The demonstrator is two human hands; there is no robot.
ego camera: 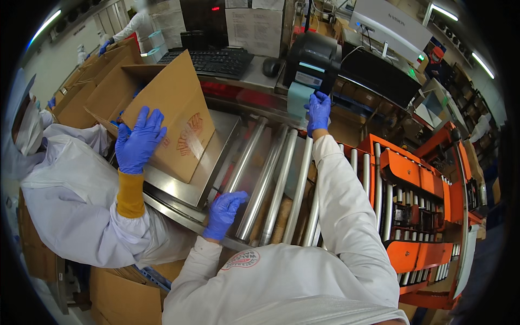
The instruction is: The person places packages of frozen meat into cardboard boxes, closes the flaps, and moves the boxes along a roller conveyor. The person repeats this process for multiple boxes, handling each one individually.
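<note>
My right hand (318, 110), in a blue glove, is at the light-blue label strip (300, 97) coming out of a black label printer (312, 61); its fingertips are bent against the strip's edge, and whether they pinch it is hard to tell. Low over the steel conveyor rollers (270, 183) is my gloved left hand (224, 214), fingers curled together, with nothing visible in it. To its left an open cardboard box (174, 122) with red print stands on a steel platform (178, 174). A co-worker's gloved hand (140, 140) rests on the box flap.
The co-worker (81, 195) stands close at my left. An orange roller machine (414, 170) adjoins the conveyor on the right. Behind the rollers are a keyboard (215, 61), a mouse (271, 67) and a monitor (392, 24). More cartons (81, 87) stand at the upper left.
</note>
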